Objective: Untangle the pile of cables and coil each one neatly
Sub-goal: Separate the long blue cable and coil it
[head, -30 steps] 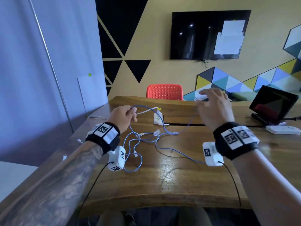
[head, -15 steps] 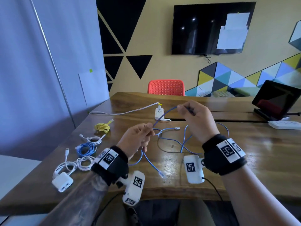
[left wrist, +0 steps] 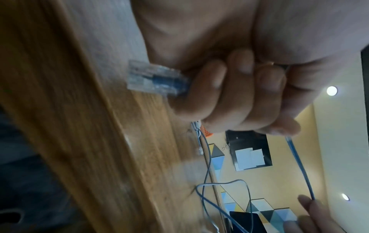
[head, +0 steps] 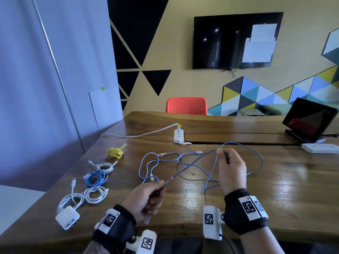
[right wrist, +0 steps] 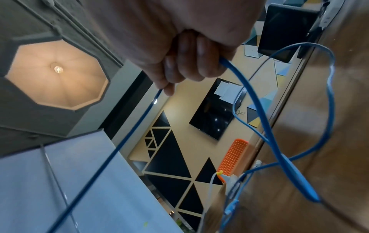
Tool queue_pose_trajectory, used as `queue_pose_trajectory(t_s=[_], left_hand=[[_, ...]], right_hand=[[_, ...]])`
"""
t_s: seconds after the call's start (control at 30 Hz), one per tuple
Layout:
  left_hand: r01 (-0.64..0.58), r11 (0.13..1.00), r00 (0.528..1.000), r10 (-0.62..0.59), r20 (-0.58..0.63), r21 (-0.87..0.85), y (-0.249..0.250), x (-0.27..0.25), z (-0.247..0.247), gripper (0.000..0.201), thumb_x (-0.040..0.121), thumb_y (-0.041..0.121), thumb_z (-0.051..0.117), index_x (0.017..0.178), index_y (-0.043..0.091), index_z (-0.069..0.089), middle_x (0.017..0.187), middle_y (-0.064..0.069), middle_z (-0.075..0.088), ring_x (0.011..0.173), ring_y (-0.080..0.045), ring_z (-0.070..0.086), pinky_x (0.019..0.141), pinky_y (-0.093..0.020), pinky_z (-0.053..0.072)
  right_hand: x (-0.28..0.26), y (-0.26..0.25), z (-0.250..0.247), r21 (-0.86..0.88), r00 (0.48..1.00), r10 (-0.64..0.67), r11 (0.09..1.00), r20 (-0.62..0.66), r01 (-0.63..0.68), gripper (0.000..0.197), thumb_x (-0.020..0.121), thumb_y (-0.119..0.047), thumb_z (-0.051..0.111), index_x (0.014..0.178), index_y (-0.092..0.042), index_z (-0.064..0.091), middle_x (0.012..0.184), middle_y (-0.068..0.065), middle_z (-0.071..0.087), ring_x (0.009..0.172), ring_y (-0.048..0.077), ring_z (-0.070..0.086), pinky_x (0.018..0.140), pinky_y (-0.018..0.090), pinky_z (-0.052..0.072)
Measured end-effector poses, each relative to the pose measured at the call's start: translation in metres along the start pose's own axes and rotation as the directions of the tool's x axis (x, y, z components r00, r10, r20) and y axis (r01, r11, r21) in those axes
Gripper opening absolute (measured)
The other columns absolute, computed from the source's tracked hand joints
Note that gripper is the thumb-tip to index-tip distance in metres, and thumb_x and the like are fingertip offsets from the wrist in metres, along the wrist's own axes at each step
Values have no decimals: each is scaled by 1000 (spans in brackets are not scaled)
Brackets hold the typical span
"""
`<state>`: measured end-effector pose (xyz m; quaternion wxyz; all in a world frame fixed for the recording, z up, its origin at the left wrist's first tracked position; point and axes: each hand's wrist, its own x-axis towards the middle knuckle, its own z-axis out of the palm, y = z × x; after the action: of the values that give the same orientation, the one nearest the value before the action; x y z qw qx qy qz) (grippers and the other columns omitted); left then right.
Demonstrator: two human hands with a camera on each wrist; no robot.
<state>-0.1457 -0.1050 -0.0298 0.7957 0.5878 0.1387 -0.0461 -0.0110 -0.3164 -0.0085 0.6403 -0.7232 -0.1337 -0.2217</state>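
Note:
A blue network cable point(head: 192, 165) runs in a straight stretch between my two hands above the wooden table point(head: 275, 189). My left hand point(head: 146, 197) grips it near its end, fingers curled; the clear plug point(left wrist: 151, 78) sticks out of the fist in the left wrist view. My right hand point(head: 231, 169) grips the same cable point(right wrist: 129, 137) farther along, held higher over the table. Beyond the right hand the cable loops out to the right and back. More blue cable point(head: 152, 165) with clear plugs lies tangled on the table between the hands, crossed by a thin dark cable point(head: 183, 177).
At the left lie coiled cables: a yellow one point(head: 114, 153), a white one point(head: 105, 166), a blue one point(head: 94, 177) and a white one point(head: 95, 194) beside a white charger point(head: 67, 217). A power strip point(head: 178, 135) sits mid-table; another strip point(head: 321, 147) and a tablet point(head: 310, 120) stand at the right.
My hands have drawn apart. The left hand has pulled back toward the near edge with the cable end, and the stretch between the hands has lengthened and straightened.

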Motion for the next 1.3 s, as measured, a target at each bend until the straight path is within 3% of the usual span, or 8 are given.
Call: queue_pose_trajectory(t_s=[0.1,0.27,0.4,0.67,0.83,0.97,1.1,1.3], left_hand=[[30,987,995,-15,97,-158,-5,-2,-3,25,80,30,62,64,13,52,50,3,18,38,-9,15,39,-16,13],[-208,749,924,361,124,-629,15,-7,-2,9,83,14,44,80,14,53,60,6,28,48,-10,26,45,-24,28],[-368,737,907,418,-46,-567,19,2,0,18,92,7,39,90,15,55,71,1,42,61,-14,43,67,-29,44],[-410,814,908,320,-270,-412,-31,8,-10,32,103,-3,30,87,10,55,84,-13,68,81,-27,72,84,-39,58],[-397,915,915,388,-115,-71,-54,-9,9,26,102,-6,32,90,4,52,76,-13,63,70,-28,64,71,-33,54],[-418,890,908,401,123,182,-60,-31,18,14,90,4,41,90,1,55,74,-14,63,64,-27,59,67,-32,51],[-370,917,925,347,156,152,-58,-49,31,22,88,11,42,88,-2,59,63,-11,53,56,-22,47,54,-25,42],[-258,954,939,285,192,-156,-42,-64,33,28,89,16,42,81,8,67,56,1,35,49,-12,32,53,-28,33]], right_hand=[[-7,15,0,-87,999,38,996,22,-36,20,101,-26,58,82,-24,62,65,-5,54,64,16,47,60,23,41],[-51,23,3,-473,910,41,863,412,176,13,98,-34,56,102,-30,68,74,-4,68,74,22,62,66,36,51],[-101,15,8,-471,716,45,782,697,409,20,97,-44,56,113,-43,67,93,-7,74,89,19,65,75,33,51],[-120,-18,-23,-258,622,-99,851,777,458,16,91,-47,57,95,-32,62,67,-12,58,66,12,51,60,28,46],[-113,-40,-32,-226,678,-229,828,699,513,14,89,-44,57,88,-31,64,64,-18,54,57,3,46,50,16,34],[-102,-43,-33,-204,700,-313,811,641,549,10,91,-38,62,91,-31,69,73,-9,60,65,11,54,56,36,50],[-96,-40,-29,-185,745,-348,828,569,529,8,87,-39,70,89,-33,75,75,-20,53,67,4,52,58,26,44],[-101,-17,-17,-58,814,-281,932,508,358,14,96,-36,67,102,-31,78,89,-17,68,77,9,63,68,35,53]])
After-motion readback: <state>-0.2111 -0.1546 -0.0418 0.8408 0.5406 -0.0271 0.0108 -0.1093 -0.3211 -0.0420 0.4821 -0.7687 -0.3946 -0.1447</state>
